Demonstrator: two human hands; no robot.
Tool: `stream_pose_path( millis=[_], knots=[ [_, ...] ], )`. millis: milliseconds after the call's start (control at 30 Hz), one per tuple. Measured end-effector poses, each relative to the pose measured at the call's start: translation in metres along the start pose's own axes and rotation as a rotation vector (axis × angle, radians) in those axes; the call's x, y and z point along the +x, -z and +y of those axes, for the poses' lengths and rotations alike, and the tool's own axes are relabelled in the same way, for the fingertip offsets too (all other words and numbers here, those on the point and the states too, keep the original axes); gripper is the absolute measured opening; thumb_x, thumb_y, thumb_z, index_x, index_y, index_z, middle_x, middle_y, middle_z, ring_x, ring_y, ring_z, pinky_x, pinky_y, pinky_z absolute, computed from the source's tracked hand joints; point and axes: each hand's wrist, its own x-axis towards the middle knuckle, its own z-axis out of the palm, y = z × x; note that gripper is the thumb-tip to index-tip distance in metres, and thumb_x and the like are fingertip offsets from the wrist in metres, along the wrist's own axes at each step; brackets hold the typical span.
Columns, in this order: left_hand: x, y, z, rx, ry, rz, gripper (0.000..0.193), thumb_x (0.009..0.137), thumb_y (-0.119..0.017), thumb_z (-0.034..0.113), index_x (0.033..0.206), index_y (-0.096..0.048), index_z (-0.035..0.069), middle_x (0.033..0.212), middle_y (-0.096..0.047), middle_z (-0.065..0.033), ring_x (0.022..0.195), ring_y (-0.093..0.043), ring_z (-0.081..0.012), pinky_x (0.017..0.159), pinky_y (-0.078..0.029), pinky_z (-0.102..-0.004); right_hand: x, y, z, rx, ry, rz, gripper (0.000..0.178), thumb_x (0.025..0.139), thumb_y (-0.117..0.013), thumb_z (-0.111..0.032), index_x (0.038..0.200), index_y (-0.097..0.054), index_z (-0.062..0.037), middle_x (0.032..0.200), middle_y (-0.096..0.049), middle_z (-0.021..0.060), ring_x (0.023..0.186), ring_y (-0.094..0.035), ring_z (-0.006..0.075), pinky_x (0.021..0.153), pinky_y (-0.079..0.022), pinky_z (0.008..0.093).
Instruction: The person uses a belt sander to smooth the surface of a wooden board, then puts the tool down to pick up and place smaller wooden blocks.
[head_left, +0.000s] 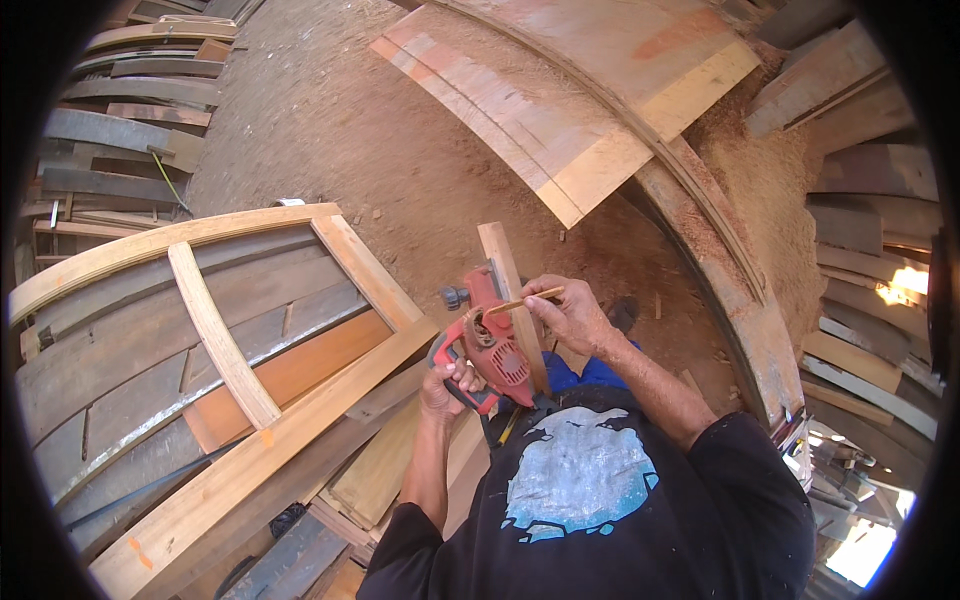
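A red and black electric hand planer (pixel 497 345) is held in front of my body, its black knob pointing away to the left. My left hand (pixel 452 388) wraps around its rear handle. Between the fingers of my right hand (pixel 572 315) is a thin wooden stick (pixel 525 300), its far end at a dark opening in the planer's housing. Whether the tip goes inside I cannot make out. Behind the planer, a narrow wooden strip (pixel 503 252) runs lengthwise, partly covered by the tool and my right hand.
At left, a pale wooden frame (pixel 225 340) with a crossbar lies over dark boards. A broad panel (pixel 560 110) and a long, dusty beam (pixel 690 205) stretch across the upper right. Stacked planks line both sides. Sawdust covers the brown ground (pixel 320 120).
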Motion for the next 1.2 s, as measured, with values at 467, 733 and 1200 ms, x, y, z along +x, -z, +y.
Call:
stream_pose_path(
  millis=[467,733,1200],
  knots=[
    [-0.002,-0.008,-0.005,-0.005,0.008,0.041,0.026,0.083,-0.068,0.028,0.071,-0.051,0.012,0.063,-0.052,-0.0041,0.062,-0.052,-0.0197,0.070,-0.046,-0.0343,-0.005,-0.013,0.002,-0.030,0.078,-0.007,0.020,0.098,-0.065,-0.012,0.107,-0.072,0.0049,0.092,-0.071,0.0134,0.084,-0.065,0.0141,0.074,-0.053,0.0321],
    [0.006,-0.006,-0.007,0.037,0.041,0.066,0.029,0.083,-0.069,0.031,0.070,-0.052,0.012,0.063,-0.053,-0.0052,0.064,-0.054,-0.0213,0.071,-0.046,-0.0354,0.002,-0.029,0.017,-0.034,0.065,-0.041,0.018,0.097,-0.064,-0.011,0.106,-0.072,0.0022,0.093,-0.073,0.0182,0.085,-0.072,0.0239,0.078,-0.055,0.0352],
    [0.020,0.001,-0.011,-0.035,0.133,0.124,0.025,0.084,-0.067,0.027,0.071,-0.052,0.012,0.063,-0.052,-0.0045,0.063,-0.053,-0.0196,0.070,-0.046,-0.0347,0.030,0.067,0.020,-0.060,-0.140,-0.227,0.014,0.096,-0.065,-0.009,0.097,-0.073,0.0028,0.090,-0.070,0.0026,0.080,-0.061,0.0099,0.076,-0.052,0.0283]
  ],
)
